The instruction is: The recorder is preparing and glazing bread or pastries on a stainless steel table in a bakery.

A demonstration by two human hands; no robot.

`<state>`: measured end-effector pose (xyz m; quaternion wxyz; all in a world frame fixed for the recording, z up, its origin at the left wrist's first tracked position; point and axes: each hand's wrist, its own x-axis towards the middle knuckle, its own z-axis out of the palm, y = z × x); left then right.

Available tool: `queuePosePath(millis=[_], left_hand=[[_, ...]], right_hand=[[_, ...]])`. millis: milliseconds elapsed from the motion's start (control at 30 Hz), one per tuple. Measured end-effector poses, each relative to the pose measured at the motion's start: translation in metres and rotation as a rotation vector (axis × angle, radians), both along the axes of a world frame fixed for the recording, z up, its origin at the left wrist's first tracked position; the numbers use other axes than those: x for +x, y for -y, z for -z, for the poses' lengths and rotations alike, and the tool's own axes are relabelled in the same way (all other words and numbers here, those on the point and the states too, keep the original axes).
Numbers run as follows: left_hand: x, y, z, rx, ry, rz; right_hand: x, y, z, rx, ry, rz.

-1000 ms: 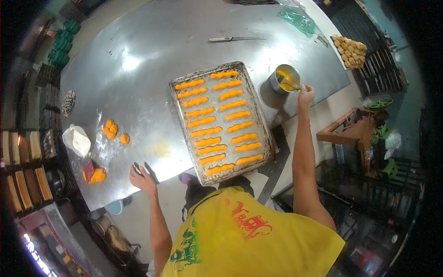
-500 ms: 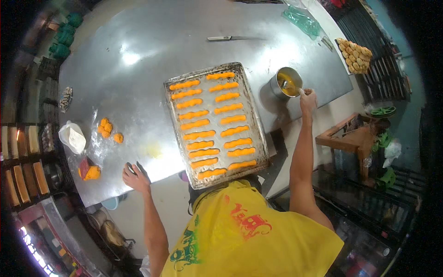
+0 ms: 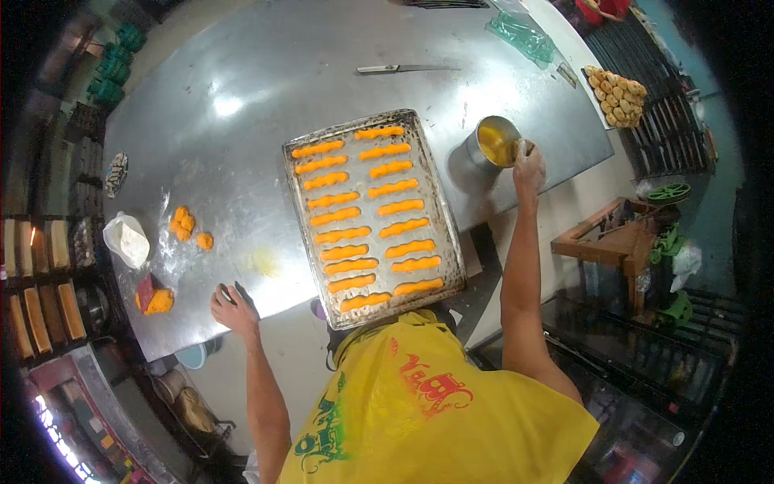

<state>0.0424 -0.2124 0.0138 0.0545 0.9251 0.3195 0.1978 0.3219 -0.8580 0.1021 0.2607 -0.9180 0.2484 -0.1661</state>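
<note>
Metal pot [image 3: 498, 123] stands on the steel table [image 3: 258, 137], right of the tray, near the table's edge. Main risk, I'd judge: a tug or knock from the right hand [image 3: 529, 168] tips it and spills the yellow liquid [image 3: 493, 147]. Second risk: baking tray [image 3: 359, 168] overhangs the near edge right by the yellow shirt [image 3: 459, 395], so a body bump could shift or tip it.

Pot looks plain, silvery, round, open-topped, liquid low inside.

Right hand: fingers curled at pot's near right rim; can't tell if they grip the rim or something hidden. Left hand [image 3: 235, 313]: loosely spread at the near table edge, nothing seen in it.

Tray, worn-looking, carries two columns of wavy orange strips [image 3: 407, 227]. Farther left: orange dough lumps [image 3: 183, 222]. Far side: knife [image 3: 379, 69].
</note>
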Motion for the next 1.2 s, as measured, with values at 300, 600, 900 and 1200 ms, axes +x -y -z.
queuePosePath(millis=[300, 600, 900, 1200], left_hand=[[-0.001, 0.001, -0.003, 0.001, 0.028, 0.026], [0.004, 0.000, 0.000, -0.014, 0.048, 0.015], [0.001, -0.006, 0.006, 0.010, 0.050, -0.002], [-0.005, -0.006, 0.007, -0.088, 0.048, -0.032]], right_hand=[[-0.009, 0.033, 0.018, 0.702, 0.381, 0.142], [-0.067, 0.073, 0.057, 1.272, 0.616, 0.492], [0.025, -0.181, 0.014, 0.840, 0.167, -0.069], [0.035, -0.183, 0.011, 0.344, 0.188, -0.139]])
